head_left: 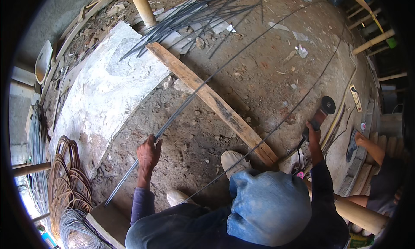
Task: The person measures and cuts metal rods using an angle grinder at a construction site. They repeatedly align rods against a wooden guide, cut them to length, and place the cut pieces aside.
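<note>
My left hand (148,155) is closed around a small bundle of thin steel rods (181,107). The rods slant from a grey block (105,223) at lower left, up across a wooden plank (216,105). Away to the right, my right hand (313,133) grips an angle grinder (320,118) by its body. The grinder's dark round disc end points up and right, apart from the rods. A cord hangs from its rear. One more long thin rod (283,121) runs diagonally between my hands, over the plank's near end. Blue denim (270,210) fills the lower middle.
Loose steel rods (190,20) lie at the far side beside a bamboo post (142,7). Coiled wire (69,184) sits at left. An extension socket (355,98) lies at right, near another person's bare leg (372,149). Rubble covers the ground.
</note>
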